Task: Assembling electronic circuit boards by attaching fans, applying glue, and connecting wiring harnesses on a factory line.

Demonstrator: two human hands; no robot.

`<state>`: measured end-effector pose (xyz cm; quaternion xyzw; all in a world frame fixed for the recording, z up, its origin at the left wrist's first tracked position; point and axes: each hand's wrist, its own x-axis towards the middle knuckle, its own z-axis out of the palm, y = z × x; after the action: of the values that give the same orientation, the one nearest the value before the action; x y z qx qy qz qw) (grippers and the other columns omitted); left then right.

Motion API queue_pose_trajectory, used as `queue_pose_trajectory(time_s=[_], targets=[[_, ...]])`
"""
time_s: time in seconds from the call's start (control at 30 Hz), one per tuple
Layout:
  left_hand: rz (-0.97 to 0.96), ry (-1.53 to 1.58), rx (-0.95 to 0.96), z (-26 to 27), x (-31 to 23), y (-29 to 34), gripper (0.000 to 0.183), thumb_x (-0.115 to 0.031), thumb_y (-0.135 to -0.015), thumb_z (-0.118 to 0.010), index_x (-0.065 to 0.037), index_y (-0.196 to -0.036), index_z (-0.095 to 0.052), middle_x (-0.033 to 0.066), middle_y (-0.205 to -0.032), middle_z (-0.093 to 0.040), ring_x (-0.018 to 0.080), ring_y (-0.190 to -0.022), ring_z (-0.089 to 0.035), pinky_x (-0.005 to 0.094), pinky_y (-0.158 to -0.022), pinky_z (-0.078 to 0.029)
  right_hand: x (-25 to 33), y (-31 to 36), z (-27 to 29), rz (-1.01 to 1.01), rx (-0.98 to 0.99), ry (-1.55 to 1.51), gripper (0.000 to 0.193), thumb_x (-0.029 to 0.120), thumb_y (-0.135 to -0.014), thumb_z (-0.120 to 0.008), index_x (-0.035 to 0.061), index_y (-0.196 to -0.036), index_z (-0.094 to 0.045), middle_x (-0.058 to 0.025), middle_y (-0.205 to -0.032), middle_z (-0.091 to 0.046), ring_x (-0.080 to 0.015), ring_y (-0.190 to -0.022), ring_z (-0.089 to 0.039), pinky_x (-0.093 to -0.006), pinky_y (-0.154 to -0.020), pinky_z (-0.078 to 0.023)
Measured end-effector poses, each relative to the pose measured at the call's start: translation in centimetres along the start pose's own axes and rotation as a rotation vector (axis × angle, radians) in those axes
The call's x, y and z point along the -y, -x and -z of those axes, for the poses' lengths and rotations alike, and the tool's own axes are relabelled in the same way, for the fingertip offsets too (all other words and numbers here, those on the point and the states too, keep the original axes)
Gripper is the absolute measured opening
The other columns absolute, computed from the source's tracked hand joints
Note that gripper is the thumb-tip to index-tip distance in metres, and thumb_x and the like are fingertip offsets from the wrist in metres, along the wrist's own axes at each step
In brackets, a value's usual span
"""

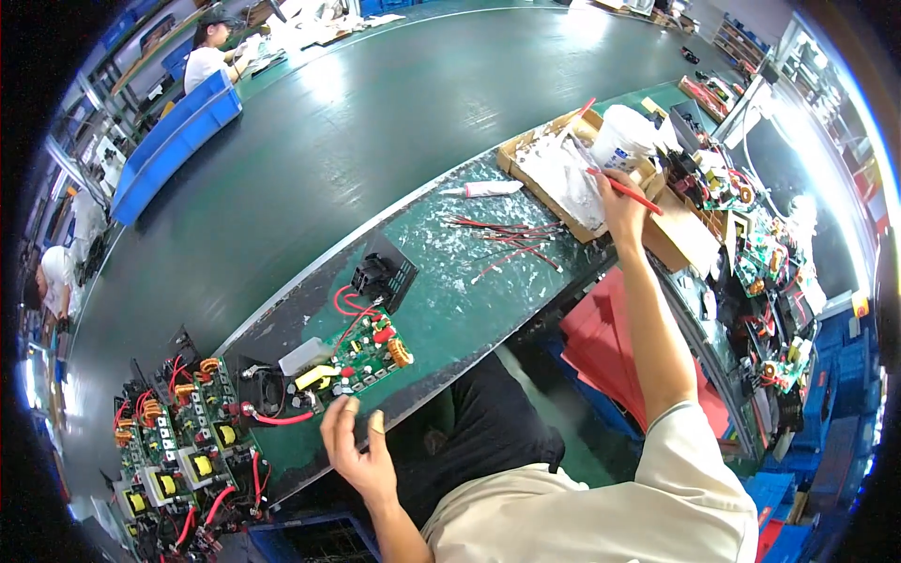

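The right hand [623, 208] has its fingers closed around a slim red stick [640, 196] at the right side of a cardboard tray [587, 232]; the left hand [364, 460], fingers spread, is near a green circuit board [361, 355] on the table [450, 305]; red wires [507, 231] lie between

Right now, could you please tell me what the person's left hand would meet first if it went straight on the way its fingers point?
The left hand would probably meet the near edge of the green circuit board first; depth is unclear, so it might pass above.
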<state>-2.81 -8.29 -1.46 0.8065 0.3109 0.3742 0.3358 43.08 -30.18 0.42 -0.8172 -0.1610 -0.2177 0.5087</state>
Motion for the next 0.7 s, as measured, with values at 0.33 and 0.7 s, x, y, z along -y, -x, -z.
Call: queue_pose_trajectory(time_s=[0.33, 0.7], targets=[[-0.019, -0.342, -0.029, -1.8, 1.0, -3.4, 0.083, -0.002, -0.067, -0.086, -0.010, -0.142, -0.051, 0.0153, -0.117, -0.044, 0.0317, -0.104, -0.051, 0.0424, -0.090, -0.045, -1.3, 0.6, -0.4, -0.155, 0.082, -0.182, 0.028, 0.017, -0.091, -0.071, -0.0061, -0.106, -0.067, -0.0065, -0.086, -0.070, -0.0104, -0.077, -0.065, -0.0230, -0.072, -0.052], [-0.050, -0.264, -0.108, -2.6, 1.5, -3.8, 0.079, -0.003, -0.071, -0.084, -0.007, -0.142, -0.049, 0.0153, -0.119, -0.048, 0.0268, -0.098, -0.055, 0.0365, -0.080, -0.047, 1.3, -0.1, 1.6, -0.062, 0.136, -0.049, 0.021, 0.013, -0.090, -0.068, -0.0021, -0.105, -0.069, -0.0077, -0.090, -0.071, -0.0124, -0.081, -0.065, -0.0251, -0.076, -0.052]])
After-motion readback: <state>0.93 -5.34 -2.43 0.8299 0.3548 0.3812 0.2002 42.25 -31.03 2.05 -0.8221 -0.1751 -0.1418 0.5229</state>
